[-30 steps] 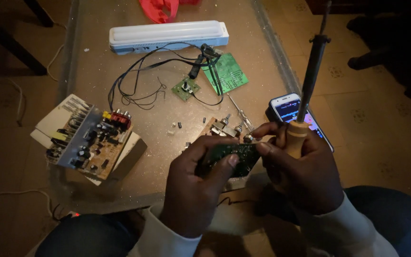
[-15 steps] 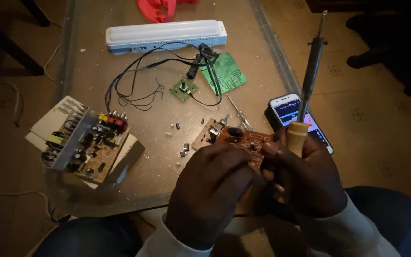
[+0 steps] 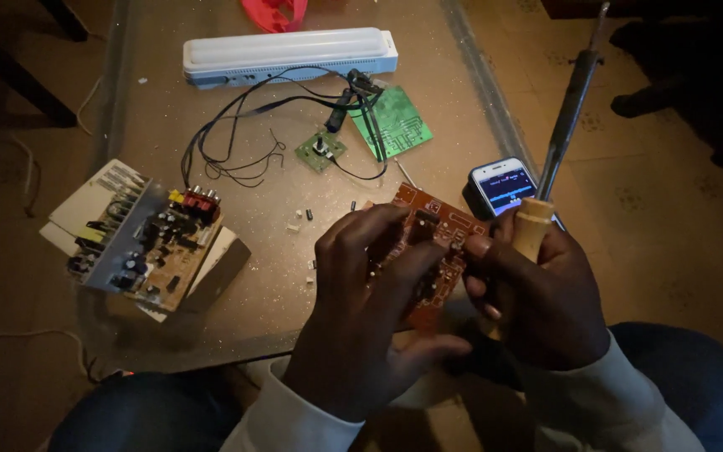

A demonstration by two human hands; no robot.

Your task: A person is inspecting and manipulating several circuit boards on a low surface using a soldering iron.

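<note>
Dim light falls on a dusty glass table (image 3: 236, 318) with a brown floor under it. On the left sits a big circuit board with many little parts (image 3: 148, 243), resting on a pale box. Farther back lies a long white lamp (image 3: 290, 54), and black wires (image 3: 236, 142) curl from it to a small green square board (image 3: 321, 151) and a bigger green board (image 3: 399, 125). In the middle, the left hand (image 3: 361, 318) grips a reddish-brown circuit board (image 3: 437, 226), fingers closed over it. Touching that board, the right hand (image 3: 537, 293) is wrapped around a soldering iron with a wooden handle (image 3: 566, 109), pointing up. Just behind lies a lit phone (image 3: 504, 184).
</note>
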